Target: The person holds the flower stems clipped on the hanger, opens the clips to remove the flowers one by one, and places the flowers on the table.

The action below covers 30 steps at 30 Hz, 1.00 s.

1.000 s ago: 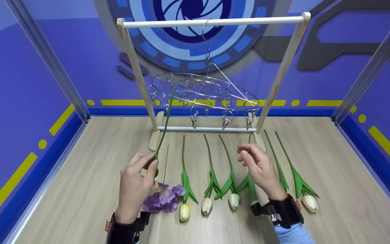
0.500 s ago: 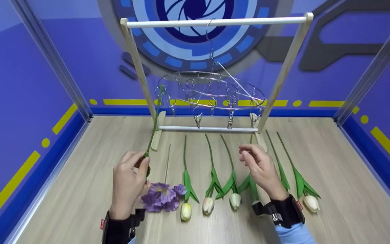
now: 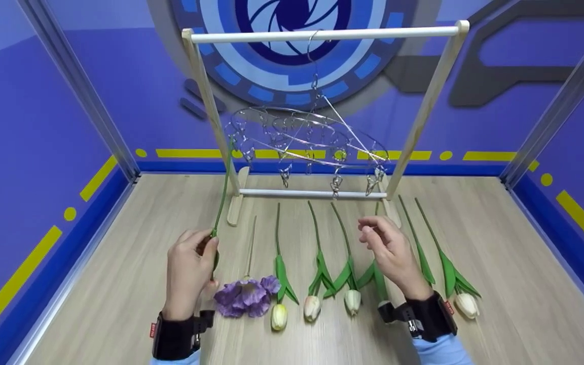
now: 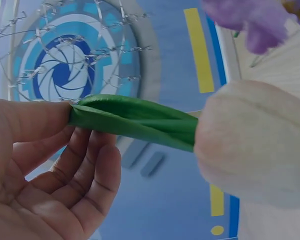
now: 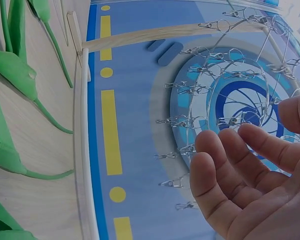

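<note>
In the head view my left hand (image 3: pixel 189 274) pinches a tulip, whose green stem (image 3: pixel 223 197) points upward with its tip overlapping the left edge of the metal clip hanger (image 3: pixel 340 165). I cannot tell whether a clip holds that tip. The left wrist view shows thumb and fingers on the green leaves (image 4: pixel 135 122), with the pale pinkish-white bloom (image 4: pixel 255 145) toward the camera. My right hand (image 3: pixel 391 253) hovers over the row of flowers, fingers loosely curled around nothing. It partly covers one tulip (image 3: pixel 379 284).
The hanger dangles from a wood-and-white rack (image 3: pixel 322 34) at the back. On the table lie a purple flower (image 3: pixel 246 296), a yellow tulip (image 3: pixel 279 317), a pinkish tulip (image 3: pixel 312 308), a greenish one (image 3: pixel 352 302) and a white one (image 3: pixel 467 305). Blue panels (image 3: pixel 43 126) enclose the sides.
My left hand has moved left with the tulip, whose stem stands more upright. The clip hanger has swung right, then back left. My right hand has stayed in place.
</note>
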### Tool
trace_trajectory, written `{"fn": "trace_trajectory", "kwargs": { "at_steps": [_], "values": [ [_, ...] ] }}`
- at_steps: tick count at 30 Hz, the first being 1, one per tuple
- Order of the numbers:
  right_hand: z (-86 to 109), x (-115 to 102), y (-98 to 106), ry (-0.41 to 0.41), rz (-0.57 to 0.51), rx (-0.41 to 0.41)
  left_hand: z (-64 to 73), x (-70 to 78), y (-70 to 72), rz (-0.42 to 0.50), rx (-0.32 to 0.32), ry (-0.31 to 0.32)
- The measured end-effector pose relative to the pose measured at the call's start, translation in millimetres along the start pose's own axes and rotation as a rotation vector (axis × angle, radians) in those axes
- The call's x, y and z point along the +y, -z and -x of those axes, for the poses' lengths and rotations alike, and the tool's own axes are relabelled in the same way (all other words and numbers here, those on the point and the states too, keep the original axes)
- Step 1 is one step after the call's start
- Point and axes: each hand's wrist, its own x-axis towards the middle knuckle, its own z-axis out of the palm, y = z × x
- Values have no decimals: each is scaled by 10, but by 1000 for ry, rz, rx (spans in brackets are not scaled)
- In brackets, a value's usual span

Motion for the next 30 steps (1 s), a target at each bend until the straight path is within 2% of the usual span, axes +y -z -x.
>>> {"fn": "trace_trajectory", "kwargs": {
  "at_steps": [5, 10, 19, 30],
  "values": [
    [4, 11, -12, 1, 12, -5, -2, -96, -27, -30, -16, 28],
    [16, 37, -24, -33, 65, -25, 12, -161, -29, -47, -34, 52],
    [39, 53, -105, -5, 150, -75, 9, -266, -78, -59, -137, 134],
    [60, 38, -158, -32, 142, -93, 25, -446, -133, -68, -192, 204]
  ]
}}
